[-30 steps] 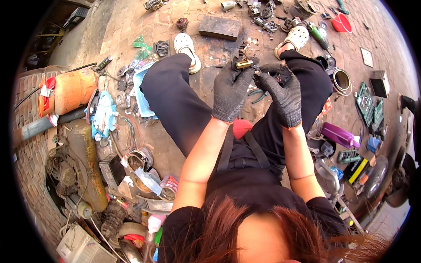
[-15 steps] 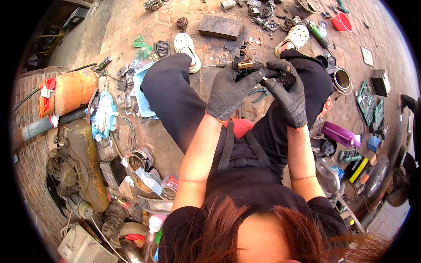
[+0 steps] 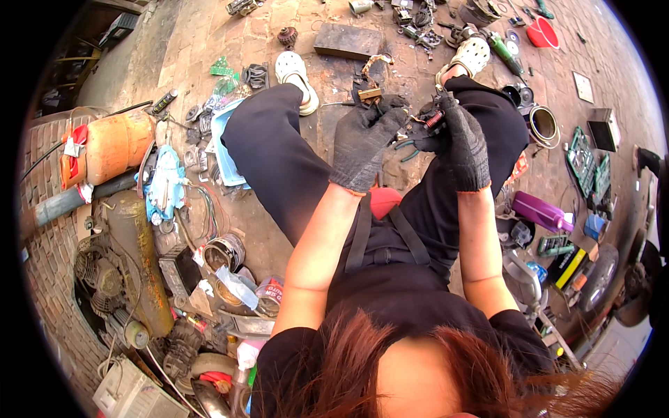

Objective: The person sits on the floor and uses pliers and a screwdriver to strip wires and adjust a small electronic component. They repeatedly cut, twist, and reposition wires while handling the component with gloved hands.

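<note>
Both hands wear dark grey knitted gloves with orange cuffs and work above the gap between my knees. My left hand is closed round a dark metal part with a brass-coloured block on top. A curved copper-coloured strip shows just beyond that block. In my right hand is a small dark part with a reddish coil, gripped between thumb and fingers. The two held parts are close together; whether they are joined I cannot tell. Teal-handled pliers lie below, partly covered by the right hand.
A dark metal block lies on the brick ground ahead. A green angle grinder is beside my right shoe. To the left are a blue basin and an orange cylinder; to the right, a purple container and a green tool case.
My hands have moved slightly apart. The right hand has turned, bringing the reddish coil into view. The brass-coloured block has shifted a little left and farther away with my left hand.
</note>
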The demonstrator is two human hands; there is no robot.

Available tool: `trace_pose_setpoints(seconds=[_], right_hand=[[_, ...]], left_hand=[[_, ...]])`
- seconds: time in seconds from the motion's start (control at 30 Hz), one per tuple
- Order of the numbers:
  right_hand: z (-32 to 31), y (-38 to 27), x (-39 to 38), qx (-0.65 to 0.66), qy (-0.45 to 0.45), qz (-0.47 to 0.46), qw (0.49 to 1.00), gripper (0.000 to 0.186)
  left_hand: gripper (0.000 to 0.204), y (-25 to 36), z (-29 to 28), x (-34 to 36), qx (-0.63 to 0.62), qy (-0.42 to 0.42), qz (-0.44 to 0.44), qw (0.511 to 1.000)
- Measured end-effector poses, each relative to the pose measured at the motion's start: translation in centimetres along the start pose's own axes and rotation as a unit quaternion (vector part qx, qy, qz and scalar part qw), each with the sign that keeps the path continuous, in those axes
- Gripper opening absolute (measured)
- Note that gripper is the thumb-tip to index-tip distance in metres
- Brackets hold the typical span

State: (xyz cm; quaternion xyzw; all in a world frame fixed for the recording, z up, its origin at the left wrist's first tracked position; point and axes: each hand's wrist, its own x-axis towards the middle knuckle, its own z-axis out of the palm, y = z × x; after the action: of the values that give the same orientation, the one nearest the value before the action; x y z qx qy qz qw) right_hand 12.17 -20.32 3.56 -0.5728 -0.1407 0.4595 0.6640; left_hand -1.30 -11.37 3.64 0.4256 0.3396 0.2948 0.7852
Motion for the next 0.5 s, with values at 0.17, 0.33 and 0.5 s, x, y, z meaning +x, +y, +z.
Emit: trace_pose_setpoints(seconds=[0.17, 0.33, 0.5], right_hand=[[-0.8, 0.7, 0.2, -0.024, 0.005, 0.014, 1.0, 0.041], [1.3, 0.5, -0.7, 0.173, 0.001, 0.039, 0.984, 0.045], [1.6, 0.0, -1.6, 0.103, -0.045, -0.005, 0.994, 0.034]], left_hand=[[0.021, 0.0, 0.5, -0.1, 0.027, 0.005, 0.004, 1.0], [0.021, -0.4, 0.4, 0.4, -0.007, 0.023, 0.004, 1.0], [0.021, -0.6, 0.0, 0.5, -0.009, 0.046, 0.009, 0.999]])
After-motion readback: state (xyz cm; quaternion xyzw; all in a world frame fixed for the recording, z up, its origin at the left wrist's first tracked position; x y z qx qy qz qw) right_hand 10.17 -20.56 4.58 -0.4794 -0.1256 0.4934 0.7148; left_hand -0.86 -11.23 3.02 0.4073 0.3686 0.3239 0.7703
